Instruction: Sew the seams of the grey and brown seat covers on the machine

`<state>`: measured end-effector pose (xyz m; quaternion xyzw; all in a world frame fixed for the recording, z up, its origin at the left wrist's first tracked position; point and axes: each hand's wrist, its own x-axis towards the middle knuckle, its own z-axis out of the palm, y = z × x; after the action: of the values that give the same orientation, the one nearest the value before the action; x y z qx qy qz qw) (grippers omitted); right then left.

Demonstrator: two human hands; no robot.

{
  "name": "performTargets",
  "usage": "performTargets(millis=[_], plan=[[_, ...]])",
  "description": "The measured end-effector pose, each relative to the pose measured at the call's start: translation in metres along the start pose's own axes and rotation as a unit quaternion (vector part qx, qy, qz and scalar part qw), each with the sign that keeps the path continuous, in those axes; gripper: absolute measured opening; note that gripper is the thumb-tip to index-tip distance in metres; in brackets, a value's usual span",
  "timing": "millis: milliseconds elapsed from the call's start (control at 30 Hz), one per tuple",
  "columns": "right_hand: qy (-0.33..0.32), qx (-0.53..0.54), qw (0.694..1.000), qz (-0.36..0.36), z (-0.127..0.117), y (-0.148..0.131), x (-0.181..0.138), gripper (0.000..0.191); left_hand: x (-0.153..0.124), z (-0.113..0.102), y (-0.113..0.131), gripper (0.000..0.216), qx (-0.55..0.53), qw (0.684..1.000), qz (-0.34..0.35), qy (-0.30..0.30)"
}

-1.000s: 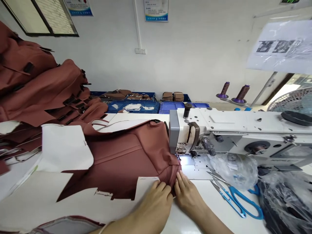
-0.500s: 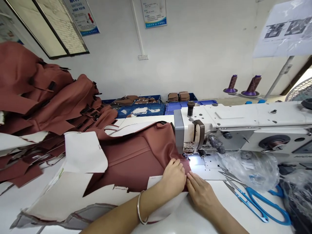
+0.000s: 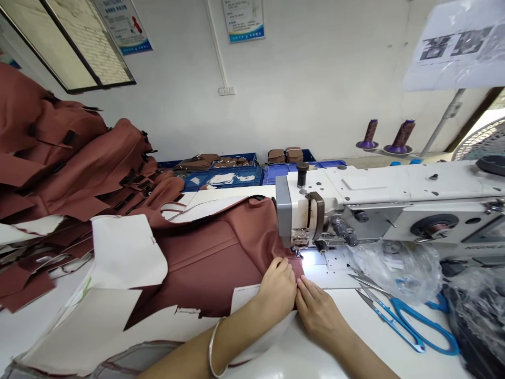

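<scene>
A reddish-brown leather cover (image 3: 213, 258), pale on its reverse side, spreads over the table with its right edge at the needle of a white sewing machine (image 3: 355, 195). My left hand (image 3: 278, 281) has its fingers curled onto the leather just left of the needle, gripping it. Close beside it, my right hand (image 3: 317, 310) pinches the cover's near right edge, its thumb partly hidden. The presser foot (image 3: 299, 253) sits at the leather's edge under a bright lamp.
Blue-handled scissors (image 3: 424, 326) and slim blue snips (image 3: 394, 323) lie to the right, near a clear plastic bag (image 3: 398, 268). A heap of brown covers (image 3: 79, 152) rises at left. Blue crates (image 3: 231, 177) stand behind the table; thread spools (image 3: 401, 137) stand behind the machine.
The whole view has shifted slightly, so everything appears a little further left. Both hands keep about the same hold on the leather beside the needle.
</scene>
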<state>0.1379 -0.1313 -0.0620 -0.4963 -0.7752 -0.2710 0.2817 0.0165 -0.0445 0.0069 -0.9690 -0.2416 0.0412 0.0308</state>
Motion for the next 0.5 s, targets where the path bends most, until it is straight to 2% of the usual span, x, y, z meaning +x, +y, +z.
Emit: performTargets(millis=[167,500], plan=[[0.000,-0.002,1.000,0.003,0.0039,-0.0009,-0.0018,0.034,0.0029,0.0000,0.0013,0.028,0.033,0.999,-0.007,-0.024],[0.030,0.007,0.999,0.023,0.0076,-0.0013,-0.0005,0.034,0.0049,-0.0026,-0.0004,0.031,-0.006,1.000,0.003,-0.018]])
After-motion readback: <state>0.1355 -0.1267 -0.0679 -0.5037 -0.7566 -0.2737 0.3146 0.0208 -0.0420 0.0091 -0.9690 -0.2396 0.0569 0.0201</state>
